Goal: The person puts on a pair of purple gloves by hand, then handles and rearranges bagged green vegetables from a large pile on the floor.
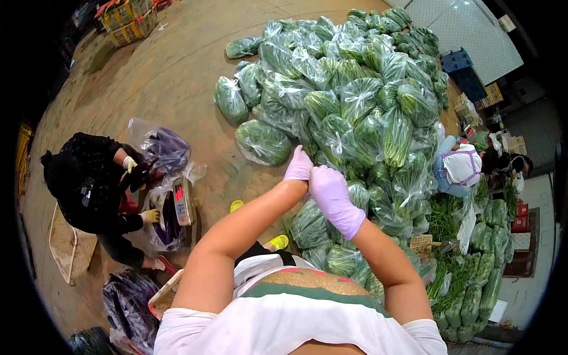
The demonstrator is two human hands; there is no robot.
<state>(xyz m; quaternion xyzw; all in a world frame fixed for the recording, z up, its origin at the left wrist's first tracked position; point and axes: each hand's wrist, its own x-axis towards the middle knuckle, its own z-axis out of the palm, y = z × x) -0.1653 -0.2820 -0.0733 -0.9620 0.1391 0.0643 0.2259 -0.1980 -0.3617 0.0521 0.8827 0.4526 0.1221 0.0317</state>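
My left hand (299,165), in a thin pink-lilac glove, is raised in front of my body with its fingers drawn together. Against its wrist side presses my right hand (332,194), in a matching glove and closed like a fist. Whatever the two hands grip, if anything, is hidden between them. Just beyond them lies a large pile of green vegetables in clear plastic bags (355,97), many knotted at the top. One rounded bag of greens (263,142) lies on the floor beside my left hand. More bagged greens (310,225) lie below my hands.
At left, a person in black (89,183) with gloved hands handles purple eggplants (170,219) in plastic bags beside a scale (183,201). A basket (70,245) stands behind them. At right, another person (461,164) bends near loose greens (444,219). Stacked crates (127,23) stand far left.
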